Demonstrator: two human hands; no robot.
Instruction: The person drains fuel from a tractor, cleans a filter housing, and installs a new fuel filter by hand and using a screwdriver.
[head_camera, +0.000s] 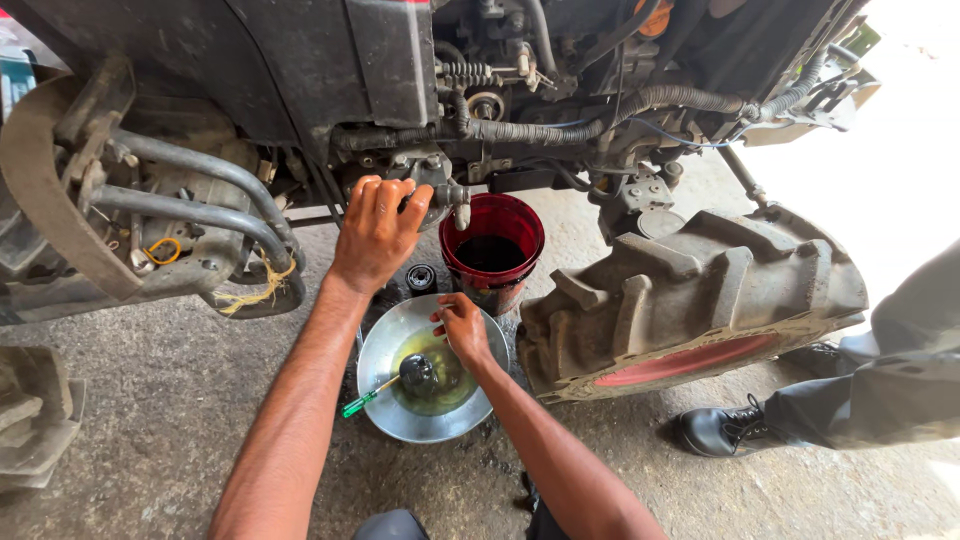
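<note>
My left hand (378, 232) reaches up and grips a grimy fitting (432, 178) on the underside of a tractor engine. My right hand (461, 329) is lower, fingers curled over a shallow metal bowl (385, 345) of yellowish fluid on the ground. A dark round part (418, 372) lies in that fluid, next to my right fingers, which touch or hover at the fluid's edge. A green-handled screwdriver (368, 397) rests across the bowl's left rim. Behind the bowl stands a red bucket (495, 212) with dark oil in it.
A lugged front tyre (690, 295) lies close on the right. Another person's black shoe (718, 428) and grey trouser leg (880, 385) stand beyond it. A small black cap (421, 277) sits on the concrete. Hoses and pipes (200, 190) crowd overhead at left.
</note>
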